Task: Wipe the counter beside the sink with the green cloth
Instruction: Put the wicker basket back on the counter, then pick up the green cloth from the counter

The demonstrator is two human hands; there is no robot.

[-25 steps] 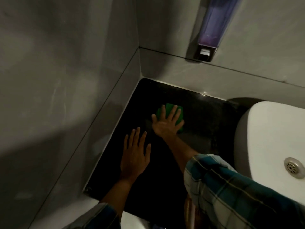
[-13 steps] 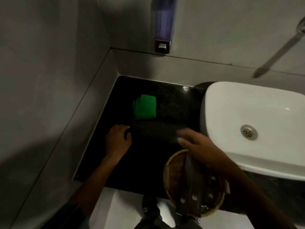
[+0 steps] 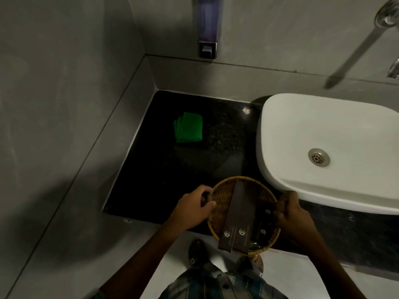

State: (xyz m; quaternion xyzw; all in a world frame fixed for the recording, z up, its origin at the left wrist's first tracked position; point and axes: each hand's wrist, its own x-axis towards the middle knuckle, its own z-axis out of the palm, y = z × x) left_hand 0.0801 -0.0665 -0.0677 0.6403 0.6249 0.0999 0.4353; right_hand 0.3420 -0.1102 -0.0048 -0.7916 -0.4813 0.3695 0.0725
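The folded green cloth (image 3: 188,127) lies flat on the black counter (image 3: 164,173), near its far left corner, with no hand on it. A round wicker basket (image 3: 222,201) holding dark flat packets (image 3: 235,219) sits over the counter's front edge, next to the white sink (image 3: 323,130). My left hand (image 3: 192,209) grips the basket's left rim. My right hand (image 3: 293,216) grips its right rim. Both hands are well in front of the cloth.
Grey walls close the counter at the left and back. A soap dispenser (image 3: 207,29) hangs on the back wall above the counter. A metal tap (image 3: 362,48) reaches over the sink from the upper right. Pale floor and my shoes show below the front edge.
My right hand left the green cloth, which stays on the counter. Both hands drew back to the front edge and took hold of the wicker basket's rim.
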